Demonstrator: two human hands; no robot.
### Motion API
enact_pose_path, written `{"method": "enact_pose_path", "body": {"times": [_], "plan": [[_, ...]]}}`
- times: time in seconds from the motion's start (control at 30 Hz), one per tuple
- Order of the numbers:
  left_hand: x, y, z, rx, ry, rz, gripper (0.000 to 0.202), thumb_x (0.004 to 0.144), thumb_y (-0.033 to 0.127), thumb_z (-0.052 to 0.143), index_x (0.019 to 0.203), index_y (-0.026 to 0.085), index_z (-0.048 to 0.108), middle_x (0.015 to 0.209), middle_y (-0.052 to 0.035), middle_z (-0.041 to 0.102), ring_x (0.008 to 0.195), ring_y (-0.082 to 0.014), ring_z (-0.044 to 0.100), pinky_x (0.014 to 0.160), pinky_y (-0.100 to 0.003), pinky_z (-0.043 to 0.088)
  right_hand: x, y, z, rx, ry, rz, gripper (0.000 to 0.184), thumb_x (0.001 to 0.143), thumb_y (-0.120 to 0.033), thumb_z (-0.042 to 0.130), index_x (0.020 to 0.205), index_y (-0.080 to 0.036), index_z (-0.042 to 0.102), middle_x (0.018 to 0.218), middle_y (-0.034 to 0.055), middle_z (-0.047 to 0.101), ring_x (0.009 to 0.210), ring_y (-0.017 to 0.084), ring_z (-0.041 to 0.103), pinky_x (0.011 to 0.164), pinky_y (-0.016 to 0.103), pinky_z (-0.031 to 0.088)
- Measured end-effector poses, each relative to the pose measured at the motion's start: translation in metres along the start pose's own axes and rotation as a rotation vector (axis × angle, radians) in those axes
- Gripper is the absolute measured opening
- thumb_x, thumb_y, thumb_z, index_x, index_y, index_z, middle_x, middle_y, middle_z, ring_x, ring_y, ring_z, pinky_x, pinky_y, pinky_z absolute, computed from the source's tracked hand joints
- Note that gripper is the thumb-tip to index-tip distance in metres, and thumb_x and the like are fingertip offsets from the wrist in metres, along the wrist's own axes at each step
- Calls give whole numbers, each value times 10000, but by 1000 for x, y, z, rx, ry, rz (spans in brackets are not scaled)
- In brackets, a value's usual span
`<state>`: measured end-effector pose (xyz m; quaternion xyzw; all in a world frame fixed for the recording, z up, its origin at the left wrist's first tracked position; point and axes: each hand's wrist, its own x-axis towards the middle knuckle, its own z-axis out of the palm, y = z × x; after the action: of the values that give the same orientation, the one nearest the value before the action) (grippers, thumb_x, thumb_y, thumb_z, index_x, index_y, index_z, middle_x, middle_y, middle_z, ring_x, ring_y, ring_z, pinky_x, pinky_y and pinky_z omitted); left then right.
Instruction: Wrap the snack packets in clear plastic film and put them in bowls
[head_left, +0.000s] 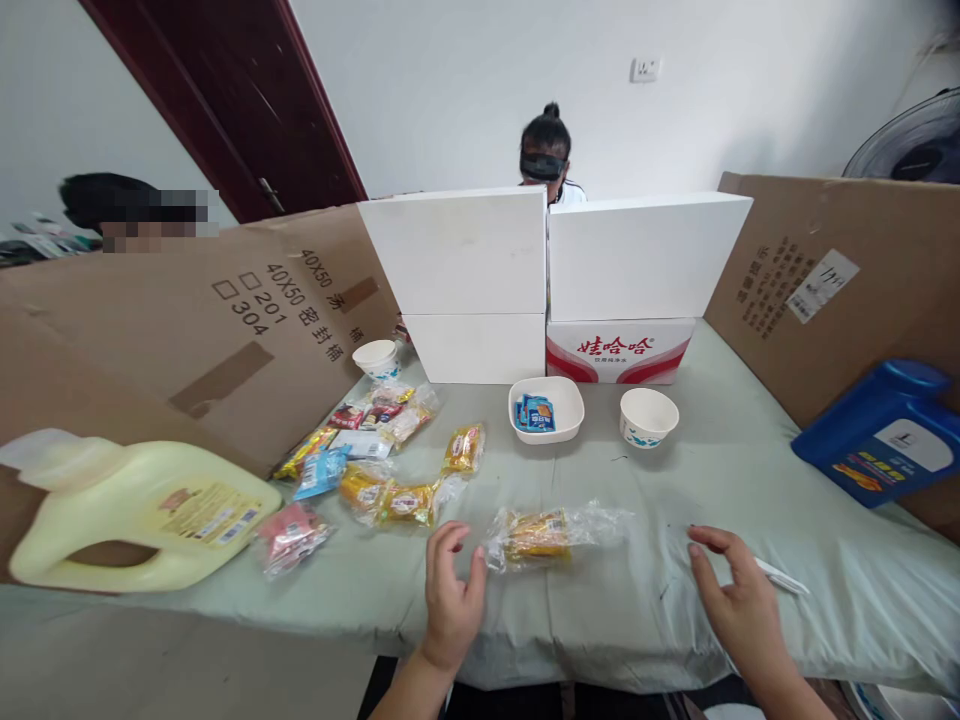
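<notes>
In front of me lies a golden snack in a clear plastic wrapper (537,534), its loose film spread to the right. My left hand (454,595) is just left of that packet, with thumb and fingers apart and nothing in them. Well to the right, my right hand (739,600) hovers over the cloth, fingers loosely bent and apart. Partly hidden behind it is a thin white item (781,577) that I cannot identify. Two yellow-wrapped snacks (409,503) lie beyond my left hand, and a single one (464,447) sits farther back.
A white dish (546,436) holds blue packets (535,412). Paper bowls (648,418) (377,358) stand either side. Assorted packets (321,471), a yellow jug (142,515) and a blue bottle (881,430) flank the table. White boxes (472,260) and cardboard panels (225,330) wall it; two people are beyond.
</notes>
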<state>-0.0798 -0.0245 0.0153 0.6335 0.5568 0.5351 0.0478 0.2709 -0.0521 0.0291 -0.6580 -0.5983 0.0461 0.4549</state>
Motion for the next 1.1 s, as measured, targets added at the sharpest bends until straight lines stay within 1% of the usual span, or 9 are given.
{"method": "enact_pose_path", "body": {"times": [0.07,0.13,0.23,0.43,0.63,0.73,0.83,0.97,1.1], "plan": [[4,24,-2,-70,-150,214,143,882,177,477,986,224,563,916,-70,620,877,-207,610,782,-365,522,1,-35,6,65,-134,-272,165,886,-323,516,1009,-244,591,966,76,668,947,226,624,823,368,501],[7,46,2,-135,-462,368,181,883,148,445,953,228,591,816,-54,633,773,-190,615,737,-345,528,4,-66,21,79,-348,-517,227,867,-251,552,1093,-256,578,1051,69,664,1051,226,594,897,378,480],[10,58,11,-41,-717,430,212,885,168,444,958,218,636,888,-77,663,856,-210,630,808,-376,527,15,-84,51,-53,-505,-653,425,823,-193,570,1244,-241,535,1280,95,586,1241,275,480,1003,467,402],[15,14,13,344,-486,272,314,892,247,506,1193,203,584,1290,-128,563,1224,-312,496,970,-526,441,46,-47,83,-184,-346,-377,281,931,-185,366,1008,-207,635,923,69,710,790,191,647,744,342,479],[21,14,13,380,-543,317,401,879,197,534,1279,209,546,1116,-103,627,1094,-277,538,954,-480,417,44,-70,60,-58,-50,-411,268,916,-200,412,1128,-201,577,1014,109,659,973,256,597,866,448,458],[26,34,19,370,-555,357,218,895,144,506,1017,221,669,864,-62,619,890,-232,556,860,-441,442,35,-95,58,120,-331,-598,299,916,-148,393,1126,-232,589,959,78,659,893,203,609,788,354,494],[25,50,19,315,-604,454,226,908,121,468,861,216,668,835,-54,614,904,-226,557,858,-419,442,29,-96,72,65,-614,-557,327,897,-92,378,1065,-224,626,924,55,682,874,179,629,750,299,508],[14,48,1,363,-809,488,178,890,151,493,841,214,653,905,-54,648,846,-217,605,737,-346,482,26,-62,94,-174,-657,-424,394,867,-77,407,1183,-198,610,1237,101,626,1092,227,598,900,371,492],[5,39,-18,565,-924,271,177,881,290,570,756,196,652,780,-56,661,658,-216,627,604,-318,479,23,-46,101,-307,-558,-375,409,872,-232,533,1275,-179,567,1391,152,501,1120,288,582,910,439,491]]}}
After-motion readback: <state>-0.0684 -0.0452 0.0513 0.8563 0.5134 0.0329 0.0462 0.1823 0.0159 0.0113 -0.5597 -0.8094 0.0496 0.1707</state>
